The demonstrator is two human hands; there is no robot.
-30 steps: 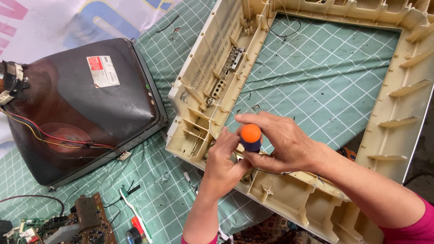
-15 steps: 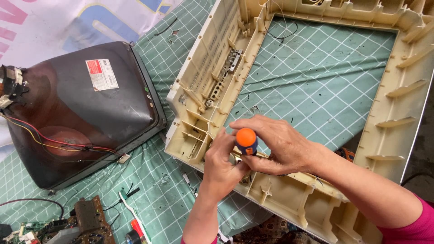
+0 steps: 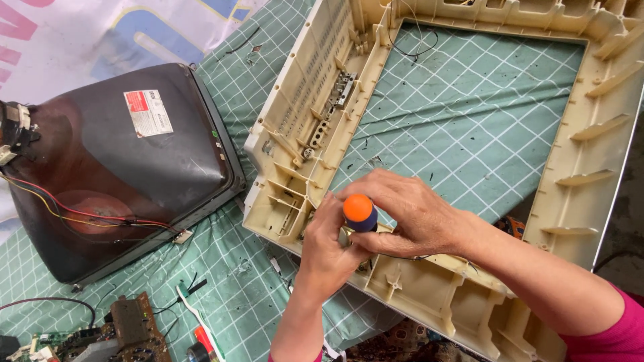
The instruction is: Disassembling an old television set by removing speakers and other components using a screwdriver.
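Observation:
A beige plastic television frame (image 3: 295, 121) lies face down on a green checked cloth (image 3: 463, 121). My right hand (image 3: 409, 214) is closed around a screwdriver with an orange and dark blue handle (image 3: 359, 212), held upright over the frame's near left corner. My left hand (image 3: 329, 245) presses against the same corner just below the handle, fingers curled around the screwdriver's lower part. The tip is hidden by my hands.
A dark picture tube (image 3: 114, 167) with red and yellow wires lies to the left. A circuit board (image 3: 121, 332) and a second orange-tipped tool (image 3: 201, 342) sit at the bottom left. A white printed sheet (image 3: 80, 33) covers the top left.
Both hands and the screwdriver have shifted slightly left and down along the frame's corner. The view has tilted a little.

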